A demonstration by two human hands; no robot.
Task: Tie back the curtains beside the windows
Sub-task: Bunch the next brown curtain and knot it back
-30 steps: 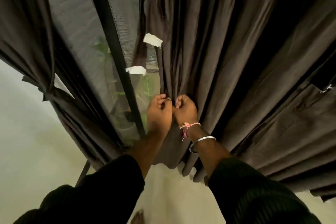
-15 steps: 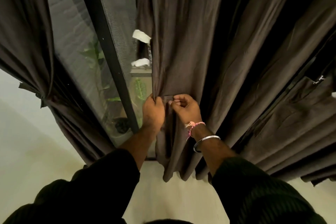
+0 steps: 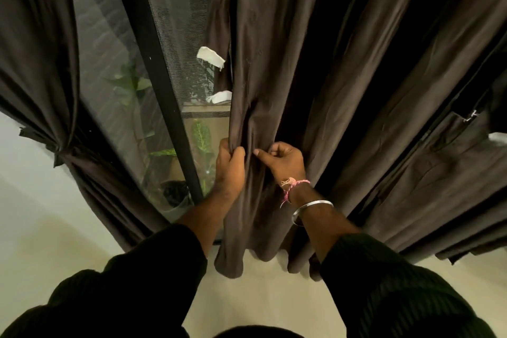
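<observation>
left hand (image 3: 229, 170) grips the right curtain (image 3: 274, 77) edge beside the window (image 3: 115, 68); right hand (image 3: 285, 163) pinches a fold. advice: gather pleats evenly, keep bundle tight before tying. left curtain (image 3: 41, 63) already tied.

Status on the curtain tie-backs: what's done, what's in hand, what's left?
Done: the left curtain is cinched by a tie. In hand: the left hand grips the edge of the middle curtain, and the right hand pinches a fold beside it. Left: no tie around it yet.
</observation>
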